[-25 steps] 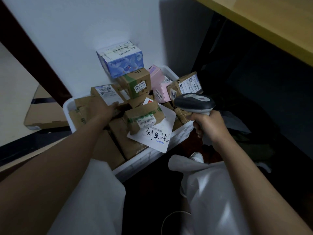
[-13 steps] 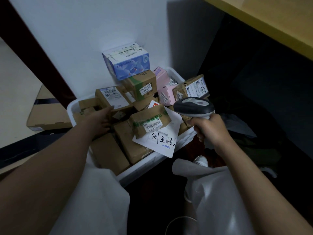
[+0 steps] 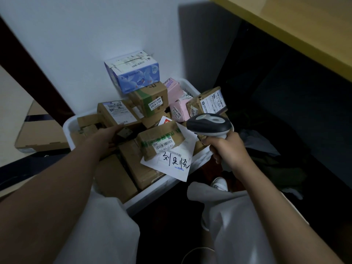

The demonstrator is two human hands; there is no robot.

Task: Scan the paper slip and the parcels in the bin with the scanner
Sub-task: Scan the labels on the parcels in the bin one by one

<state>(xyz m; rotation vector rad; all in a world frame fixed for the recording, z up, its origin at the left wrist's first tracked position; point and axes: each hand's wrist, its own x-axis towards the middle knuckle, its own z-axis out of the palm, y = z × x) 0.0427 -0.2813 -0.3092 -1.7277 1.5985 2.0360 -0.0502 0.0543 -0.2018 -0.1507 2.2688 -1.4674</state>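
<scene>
A white bin (image 3: 163, 189) on the floor is heaped with cardboard parcels. A white paper slip (image 3: 171, 162) with black handwriting and a barcode lies over the bin's front rim, partly under a brown parcel (image 3: 162, 141) with green tape. My right hand (image 3: 226, 149) grips the grey handheld scanner (image 3: 209, 124), whose head points left over the slip and that parcel. My left hand (image 3: 110, 136) reaches into the bin's left side, fingers spread under the labelled brown box (image 3: 118, 113). A blue box (image 3: 133, 73) tops the pile at the back.
A white wall stands right behind the bin. A flat cardboard box (image 3: 38, 134) lies on the floor at left. A yellow tabletop (image 3: 304, 25) overhangs at upper right, with dark cloth beneath. My knees in pale fabric are below the bin.
My left hand has slid lower and right off the labelled box's top to its underside. The scanner and right hand stay almost where they were; the view tilted slightly.
</scene>
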